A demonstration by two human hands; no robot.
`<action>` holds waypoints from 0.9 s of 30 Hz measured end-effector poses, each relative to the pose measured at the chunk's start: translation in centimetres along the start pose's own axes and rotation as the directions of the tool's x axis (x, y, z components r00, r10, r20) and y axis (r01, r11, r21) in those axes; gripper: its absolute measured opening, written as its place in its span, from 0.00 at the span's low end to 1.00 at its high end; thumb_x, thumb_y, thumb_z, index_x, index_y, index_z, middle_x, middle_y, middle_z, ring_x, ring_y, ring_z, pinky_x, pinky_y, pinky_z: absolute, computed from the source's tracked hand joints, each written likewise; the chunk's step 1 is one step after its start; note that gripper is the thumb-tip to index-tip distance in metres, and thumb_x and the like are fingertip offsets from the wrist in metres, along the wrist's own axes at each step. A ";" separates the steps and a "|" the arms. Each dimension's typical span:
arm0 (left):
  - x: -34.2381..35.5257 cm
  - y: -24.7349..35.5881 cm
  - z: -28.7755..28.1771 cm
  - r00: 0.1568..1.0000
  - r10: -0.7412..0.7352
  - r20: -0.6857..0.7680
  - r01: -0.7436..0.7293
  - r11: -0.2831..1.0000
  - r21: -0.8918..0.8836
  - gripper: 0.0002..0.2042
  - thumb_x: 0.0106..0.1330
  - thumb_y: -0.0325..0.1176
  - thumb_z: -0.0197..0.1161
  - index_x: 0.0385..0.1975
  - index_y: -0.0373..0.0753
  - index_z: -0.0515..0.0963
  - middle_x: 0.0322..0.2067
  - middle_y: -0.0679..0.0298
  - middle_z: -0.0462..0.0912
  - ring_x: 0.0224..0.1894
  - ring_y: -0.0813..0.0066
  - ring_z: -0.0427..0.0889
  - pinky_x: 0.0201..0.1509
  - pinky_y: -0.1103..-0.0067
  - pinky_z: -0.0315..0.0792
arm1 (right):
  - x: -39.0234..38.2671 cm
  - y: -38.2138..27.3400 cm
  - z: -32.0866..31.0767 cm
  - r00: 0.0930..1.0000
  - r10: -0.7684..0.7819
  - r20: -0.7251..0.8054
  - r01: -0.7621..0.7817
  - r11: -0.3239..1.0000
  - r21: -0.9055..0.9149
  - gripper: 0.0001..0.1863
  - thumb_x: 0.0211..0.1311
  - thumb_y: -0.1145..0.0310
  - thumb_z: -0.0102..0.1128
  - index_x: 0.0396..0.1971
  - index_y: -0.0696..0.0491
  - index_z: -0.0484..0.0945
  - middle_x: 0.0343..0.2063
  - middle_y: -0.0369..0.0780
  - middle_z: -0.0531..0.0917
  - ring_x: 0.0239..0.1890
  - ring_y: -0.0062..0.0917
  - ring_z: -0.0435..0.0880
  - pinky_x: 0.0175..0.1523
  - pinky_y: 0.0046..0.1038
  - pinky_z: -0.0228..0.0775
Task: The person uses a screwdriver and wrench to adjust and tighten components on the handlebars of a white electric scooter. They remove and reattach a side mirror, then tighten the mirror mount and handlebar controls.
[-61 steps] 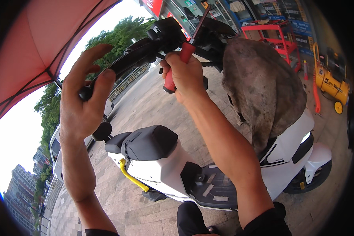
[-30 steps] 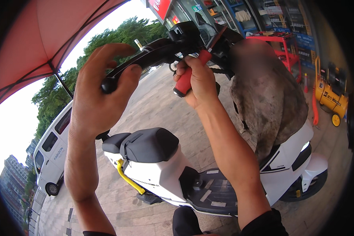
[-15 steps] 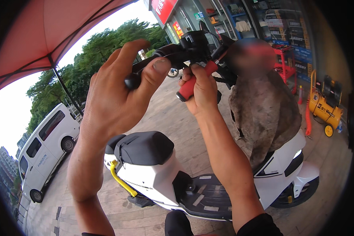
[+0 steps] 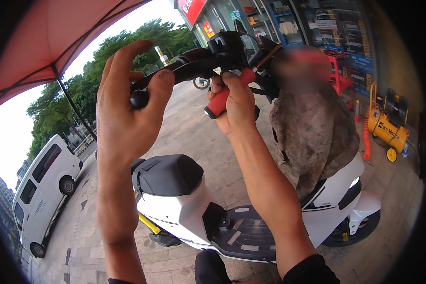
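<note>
Gripping the red-handled tool (image 4: 218, 103), upper centre, with our closed right hand (image 4: 240, 104); our left hand (image 4: 128, 113) loosely cups the black lever (image 4: 187, 73), contact unclear. We're on paving (image 4: 184, 130): white scooter (image 4: 173, 206) lower centre, red canopy (image 4: 23, 52) upper left, yellow compressor (image 4: 387, 131) right.

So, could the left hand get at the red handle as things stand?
Probably yes: the left hand looks open, and the red handle juts from the right hand toward it, nothing visibly between.

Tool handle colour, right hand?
The tool handle in the right hand is red; best seen in the head view.
</note>
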State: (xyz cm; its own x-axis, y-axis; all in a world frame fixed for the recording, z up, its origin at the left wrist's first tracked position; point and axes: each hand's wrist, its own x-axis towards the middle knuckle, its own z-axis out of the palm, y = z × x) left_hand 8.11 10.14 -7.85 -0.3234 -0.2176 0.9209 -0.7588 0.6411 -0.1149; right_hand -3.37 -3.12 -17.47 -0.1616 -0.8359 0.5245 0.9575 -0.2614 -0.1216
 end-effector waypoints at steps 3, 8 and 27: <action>0.0 -0.3 0.3 0.999 0.036 -0.033 -0.036 0.999 -0.005 0.20 0.60 0.37 0.63 0.49 0.34 0.74 0.43 0.55 0.78 0.33 0.67 0.79 0.36 0.73 0.73 | -0.1 0.0 0.3 0.998 -0.053 -0.042 0.051 0.997 -0.050 0.06 0.58 0.69 0.61 0.29 0.55 0.75 0.25 0.37 0.80 0.23 0.21 0.75 0.30 0.26 0.70; -0.2 -0.3 0.3 0.999 0.031 -0.032 -0.032 0.999 -0.008 0.18 0.59 0.37 0.63 0.46 0.33 0.75 0.41 0.54 0.78 0.33 0.67 0.79 0.36 0.75 0.73 | -0.3 -0.4 0.8 0.989 -0.130 -0.074 0.114 0.976 -0.184 0.04 0.57 0.72 0.59 0.28 0.56 0.75 0.23 0.38 0.80 0.21 0.21 0.74 0.29 0.25 0.69; -0.3 0.0 0.2 1.000 -0.001 -0.028 0.001 1.000 -0.027 0.18 0.59 0.37 0.65 0.45 0.32 0.76 0.41 0.53 0.78 0.35 0.64 0.85 0.35 0.75 0.75 | 0.3 0.7 -0.6 0.996 -0.054 0.078 0.051 0.998 0.040 0.10 0.63 0.63 0.61 0.34 0.52 0.72 0.27 0.35 0.79 0.27 0.20 0.75 0.35 0.28 0.72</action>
State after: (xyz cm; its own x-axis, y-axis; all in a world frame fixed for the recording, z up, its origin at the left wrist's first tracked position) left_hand 8.11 10.04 -8.17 -0.3065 -0.1980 0.9311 -0.7432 0.6609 -0.1041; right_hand -2.88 -3.85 -17.94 -0.1938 -0.7806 0.5943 0.9568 -0.2842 -0.0613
